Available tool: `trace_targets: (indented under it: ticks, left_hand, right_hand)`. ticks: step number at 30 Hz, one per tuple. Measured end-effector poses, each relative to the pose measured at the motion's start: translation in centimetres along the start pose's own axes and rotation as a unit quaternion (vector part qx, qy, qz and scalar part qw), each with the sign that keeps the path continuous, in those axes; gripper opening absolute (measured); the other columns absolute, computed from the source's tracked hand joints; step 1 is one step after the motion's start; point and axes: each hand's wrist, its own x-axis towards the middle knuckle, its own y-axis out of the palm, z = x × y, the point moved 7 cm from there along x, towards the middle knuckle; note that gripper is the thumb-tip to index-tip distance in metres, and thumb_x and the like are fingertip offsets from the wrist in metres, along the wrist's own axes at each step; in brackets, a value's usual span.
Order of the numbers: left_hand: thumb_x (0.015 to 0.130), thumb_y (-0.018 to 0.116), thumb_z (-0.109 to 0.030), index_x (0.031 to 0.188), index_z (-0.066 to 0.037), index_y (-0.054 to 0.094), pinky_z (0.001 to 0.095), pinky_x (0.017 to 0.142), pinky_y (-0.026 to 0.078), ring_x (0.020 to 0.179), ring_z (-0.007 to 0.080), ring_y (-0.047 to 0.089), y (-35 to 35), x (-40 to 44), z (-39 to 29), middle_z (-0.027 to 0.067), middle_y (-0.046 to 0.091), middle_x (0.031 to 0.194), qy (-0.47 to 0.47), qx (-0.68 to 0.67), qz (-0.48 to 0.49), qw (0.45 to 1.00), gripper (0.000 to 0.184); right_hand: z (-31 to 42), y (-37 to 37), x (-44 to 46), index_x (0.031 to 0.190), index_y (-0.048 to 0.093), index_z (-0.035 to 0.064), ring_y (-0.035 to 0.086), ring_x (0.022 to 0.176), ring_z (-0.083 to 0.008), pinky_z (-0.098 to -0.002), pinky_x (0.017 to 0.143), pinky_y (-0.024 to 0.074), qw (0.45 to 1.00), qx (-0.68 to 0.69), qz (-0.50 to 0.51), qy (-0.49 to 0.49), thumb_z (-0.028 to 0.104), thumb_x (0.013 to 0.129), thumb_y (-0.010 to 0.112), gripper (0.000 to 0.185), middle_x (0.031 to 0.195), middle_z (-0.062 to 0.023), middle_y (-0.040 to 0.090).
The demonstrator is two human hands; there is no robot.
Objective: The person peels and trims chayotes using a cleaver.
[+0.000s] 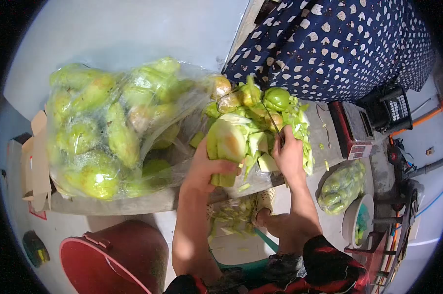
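Head view: we are cupping the pale green fruit (pixel 226 142) in our left grip (pixel 205 169) over the bench (pixel 319 132), its long axis pointing away, our right grip (pixel 288 152) clenching a knife (pixel 274 122) to its right.

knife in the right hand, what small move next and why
Probably bring the knife in the right hand to the green fruit for another cut: the left hand holds it, green shows beside its pale face, and the blade is clear of it.
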Motion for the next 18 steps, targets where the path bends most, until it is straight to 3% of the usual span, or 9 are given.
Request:
trace_targets:
  ticks: [2,8,10,12,15,18]
  left_hand:
    - [0.055,0.073,0.003,0.126,-0.003,0.05,0.036,0.075,0.056,0.089,0.0233,0.065,-0.4,0.3,0.1,0.0084,0.063,0.104,-0.033,-0.078,0.009,0.996,0.076]
    - [0.055,0.075,0.004,0.128,-0.004,0.047,0.0363,0.079,0.056,0.091,0.024,0.065,0.1,0.9,0.0,0.0094,0.061,0.106,-0.004,-0.088,0.002,0.996,0.079]
    - [0.055,0.074,0.005,0.129,-0.005,0.046,0.0369,0.081,0.056,0.094,0.024,0.064,-0.2,0.9,0.1,0.0094,0.06,0.108,-0.001,-0.086,-0.027,0.996,0.08]
    - [0.055,0.074,0.006,0.13,-0.006,0.045,0.0374,0.083,0.056,0.097,0.0239,0.063,-0.7,1.0,0.3,0.0094,0.059,0.111,0.001,-0.082,-0.055,0.995,0.081]
    - [0.056,0.071,0.01,0.132,-0.008,0.043,0.037,0.088,0.054,0.104,0.0247,0.061,-0.9,1.4,0.4,0.0094,0.058,0.117,0.026,-0.097,-0.016,0.995,0.083]
    - [0.057,0.076,0.009,0.133,-0.01,0.043,0.0369,0.093,0.052,0.109,0.0241,0.06,0.0,1.3,-0.3,0.0092,0.056,0.121,0.06,-0.137,0.031,0.988,0.085]
  right_hand:
    - [0.8,-0.6,0.1,0.096,0.048,0.0025,0.061,0.064,-0.0465,-0.0511,0.058,0.0492,1.0,0.012,-0.005,0.0,0.006,0.085,0.06,0.017,0.067,-0.0257,0.061]
    - [2.3,-0.3,-1.4,0.094,0.048,0.0027,0.062,0.068,-0.0454,-0.0508,0.06,0.0493,0.998,0.051,0.015,-0.03,0.005,0.081,0.063,0.02,0.07,-0.0228,0.063]
    - [4.1,-1.2,-2.3,0.083,0.047,0.0037,0.057,0.052,-0.0365,-0.0387,0.051,0.0457,0.987,0.088,-0.037,-0.126,0.002,0.079,0.064,0.017,0.059,-0.0151,0.052]
    - [5.2,-1.7,-3.0,0.083,0.048,0.0041,0.057,0.052,-0.035,-0.0379,0.051,0.0458,0.978,0.098,-0.041,-0.179,0.003,0.075,0.066,0.02,0.06,-0.0137,0.052]
    - [6.6,-2.2,-4.0,0.079,0.05,0.0051,0.057,0.052,-0.0314,-0.0348,0.052,0.0462,0.958,0.098,-0.055,-0.262,0.005,0.065,0.073,0.027,0.062,-0.0102,0.053]
    - [8.7,-2.9,-5.0,0.079,0.051,0.0018,0.053,0.052,-0.0311,-0.038,0.048,0.0437,0.917,0.143,-0.06,-0.368,0.024,0.065,0.076,0.036,0.065,-0.0118,0.051]
